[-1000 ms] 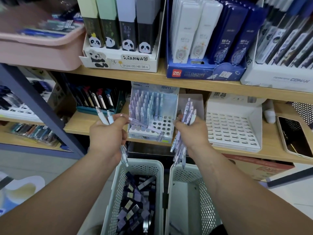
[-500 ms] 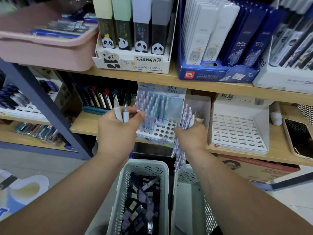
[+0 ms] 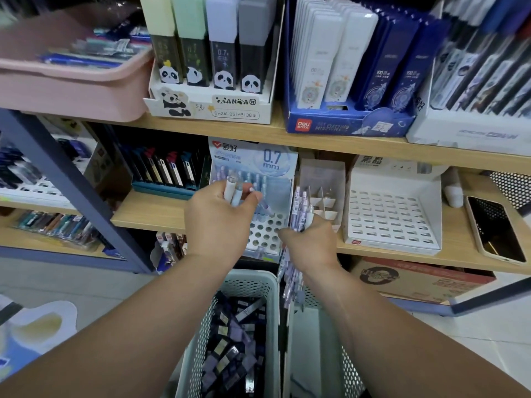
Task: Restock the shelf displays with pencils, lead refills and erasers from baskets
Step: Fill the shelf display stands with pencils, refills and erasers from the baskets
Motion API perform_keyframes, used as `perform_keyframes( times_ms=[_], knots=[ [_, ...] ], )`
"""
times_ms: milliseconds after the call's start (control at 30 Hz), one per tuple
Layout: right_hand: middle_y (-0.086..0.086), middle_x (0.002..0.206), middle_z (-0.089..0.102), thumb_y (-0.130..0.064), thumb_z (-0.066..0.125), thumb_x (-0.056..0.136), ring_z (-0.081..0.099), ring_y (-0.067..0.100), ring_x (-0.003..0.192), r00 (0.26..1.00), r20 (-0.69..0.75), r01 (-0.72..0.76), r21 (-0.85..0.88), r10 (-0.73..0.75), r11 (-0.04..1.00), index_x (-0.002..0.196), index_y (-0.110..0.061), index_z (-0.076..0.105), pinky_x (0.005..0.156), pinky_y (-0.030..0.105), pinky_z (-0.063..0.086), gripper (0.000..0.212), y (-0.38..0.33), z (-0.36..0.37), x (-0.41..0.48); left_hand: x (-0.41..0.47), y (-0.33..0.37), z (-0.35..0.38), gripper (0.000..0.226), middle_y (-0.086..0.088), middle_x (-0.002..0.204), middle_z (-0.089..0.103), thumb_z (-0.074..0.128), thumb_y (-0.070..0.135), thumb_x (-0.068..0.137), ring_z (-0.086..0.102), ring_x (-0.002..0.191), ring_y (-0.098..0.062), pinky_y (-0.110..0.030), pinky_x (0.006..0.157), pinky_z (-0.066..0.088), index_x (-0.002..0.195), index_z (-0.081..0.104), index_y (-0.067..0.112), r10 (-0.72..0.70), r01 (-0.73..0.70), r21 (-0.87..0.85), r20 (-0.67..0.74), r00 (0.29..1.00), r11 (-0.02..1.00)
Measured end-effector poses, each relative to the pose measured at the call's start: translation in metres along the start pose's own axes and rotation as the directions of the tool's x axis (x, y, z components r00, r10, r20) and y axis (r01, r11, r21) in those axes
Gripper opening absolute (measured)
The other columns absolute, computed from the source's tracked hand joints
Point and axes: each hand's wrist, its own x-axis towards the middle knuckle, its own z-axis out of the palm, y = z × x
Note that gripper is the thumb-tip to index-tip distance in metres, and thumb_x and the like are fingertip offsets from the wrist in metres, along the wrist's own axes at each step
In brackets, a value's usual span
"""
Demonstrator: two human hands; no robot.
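Pencils (image 3: 298,202) gripped in left hand (image 3: 218,222) and right hand (image 3: 310,242), raised before the rack (image 3: 267,231).

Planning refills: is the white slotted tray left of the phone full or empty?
Empty: every visible slot in the white slotted tray is bare; nothing stands in it.

Wooden shelf (image 3: 161,211) carries a 0.7 mm pencil display (image 3: 275,168), a slotted white tray (image 3: 393,214) and a phone (image 3: 494,228).

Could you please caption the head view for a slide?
Left hand holds pencils at the 0.7 mm display box; right hand grips a pencil bundle over a mesh basket.
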Motion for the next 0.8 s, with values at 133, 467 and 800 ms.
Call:
perform_keyframes(
  times_ms=[133, 467, 800],
  knots=[
    [0.003, 0.060, 0.051, -0.017, 0.079, 0.077, 0.047, 0.018, 0.051, 0.999, 0.032, 0.014, -0.002, -0.014, 1.000, 0.073, -0.012, 0.050, 0.050, 0.025, 0.038, 0.029, -0.001, -0.004, -0.001, 0.001, -0.005, 0.011, 0.013, -0.002, 0.073, 0.071, 0.077, 0.024, 0.086, 0.067, 0.071, -0.024, -0.044, 0.063, 0.057, 0.079, 0.074, 0.014, 0.054, -0.053, 0.105, -0.003, 0.999, 0.993],
    [-0.008, 0.053, 0.043, -0.012, 0.077, 0.078, 0.038, 0.009, 0.044, 0.995, 0.070, 0.073, -0.014, -0.071, 0.997, 0.062, -0.021, 0.043, 0.039, 0.019, 0.026, 0.039, 0.000, -0.010, -0.001, 0.009, -0.003, 0.023, 0.046, 0.006, 0.054, 0.054, 0.074, 0.021, 0.088, 0.046, 0.049, -0.009, -0.024, 0.047, 0.031, 0.049, 0.049, 0.029, 0.148, -0.152, 0.330, 0.038, 0.988, 0.932],
    [-0.007, 0.056, 0.051, -0.013, 0.074, 0.079, 0.045, 0.010, 0.047, 0.988, 0.094, 0.127, -0.021, -0.124, 0.992, 0.066, -0.022, 0.053, 0.042, 0.018, 0.031, 0.026, 0.005, -0.012, 0.002, 0.016, -0.003, 0.039, 0.014, 0.006, 0.064, 0.061, 0.073, 0.013, 0.081, 0.058, 0.062, -0.018, -0.026, 0.053, 0.042, 0.074, 0.062, 0.018, 0.250, -0.238, 0.336, 0.007, 0.968, 0.911]
  ],
)
